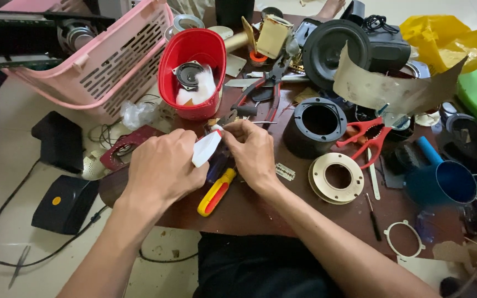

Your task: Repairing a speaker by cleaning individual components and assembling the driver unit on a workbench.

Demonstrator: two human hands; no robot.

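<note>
My left hand (161, 165) and my right hand (252, 152) meet over the brown table (249, 212) and together pinch a small folded white piece of paper or plastic (206, 148). The left fingers grip its lower end, and the right fingertips hold its upper tip. A dark object lies partly hidden under both hands. Just below them rests a yellow and red screwdriver handle (215, 192). A razor blade (285, 171) lies to the right of my right hand.
A red bucket (191, 72) with a small speaker inside stands behind my hands, beside a pink basket (103, 60). Red-handled pliers (263, 91), a black ring (316, 124), a cream ring (336, 177), a red clamp (368, 138) and a blue cup (445, 179) crowd the table.
</note>
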